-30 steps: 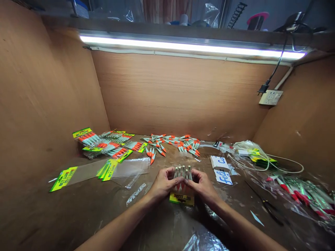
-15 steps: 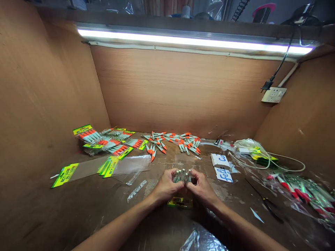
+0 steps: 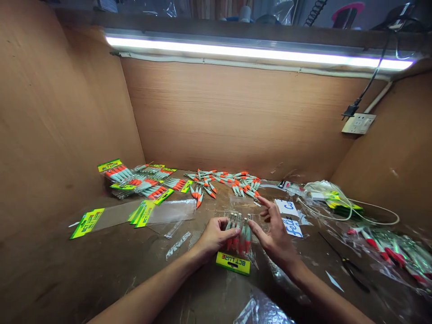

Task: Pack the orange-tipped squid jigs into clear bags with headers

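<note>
A clear packet of fishing lures point(image 3: 240, 238) lies in front of me, its yellow-green header card point(image 3: 232, 263) toward me and upside down. Several pale lures with orange-red tips stand side by side inside it, hook ends facing away. My left hand point(image 3: 216, 234) grips the packet's left side, thumb across the lures. My right hand point(image 3: 275, 229) is spread, its thumb at the packet's right edge and its fingers raised. Beyond, loose orange-and-white lures point(image 3: 229, 180) lie in a heap near the back wall.
Filled lure packets point(image 3: 135, 180) are piled at the back left, with flat header-card bags point(image 3: 114, 218) before them. To the right are handwritten cards point(image 3: 289, 218), pliers point(image 3: 351, 270), red-and-silver lures point(image 3: 394, 252) in plastic and a white cord point(image 3: 378, 220). Clear film point(image 3: 261, 310) lies at the front.
My right hand has opened and moved away to the right, uncovering the lures and the header card. My left hand keeps its grip. The view has shifted slightly.
</note>
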Action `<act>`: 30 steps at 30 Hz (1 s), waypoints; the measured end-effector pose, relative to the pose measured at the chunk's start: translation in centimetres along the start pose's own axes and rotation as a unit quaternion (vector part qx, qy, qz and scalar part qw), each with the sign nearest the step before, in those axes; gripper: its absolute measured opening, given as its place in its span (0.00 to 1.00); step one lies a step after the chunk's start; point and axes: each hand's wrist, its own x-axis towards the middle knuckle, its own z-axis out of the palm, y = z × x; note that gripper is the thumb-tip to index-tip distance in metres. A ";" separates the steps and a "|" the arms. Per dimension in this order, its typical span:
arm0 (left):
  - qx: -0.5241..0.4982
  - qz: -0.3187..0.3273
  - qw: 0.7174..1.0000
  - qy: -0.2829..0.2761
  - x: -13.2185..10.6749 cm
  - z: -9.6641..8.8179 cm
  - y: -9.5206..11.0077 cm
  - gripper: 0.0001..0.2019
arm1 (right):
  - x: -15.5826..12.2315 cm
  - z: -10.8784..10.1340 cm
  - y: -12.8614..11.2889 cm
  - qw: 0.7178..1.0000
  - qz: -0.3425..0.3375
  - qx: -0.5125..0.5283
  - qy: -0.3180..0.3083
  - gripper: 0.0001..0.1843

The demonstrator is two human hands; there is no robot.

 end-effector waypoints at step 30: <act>0.106 -0.040 0.990 -0.086 -0.7 -0.1 0.4 0.22 | 0.9 -1.5 0.9 0.970 0.046 0.122 -0.204 0.10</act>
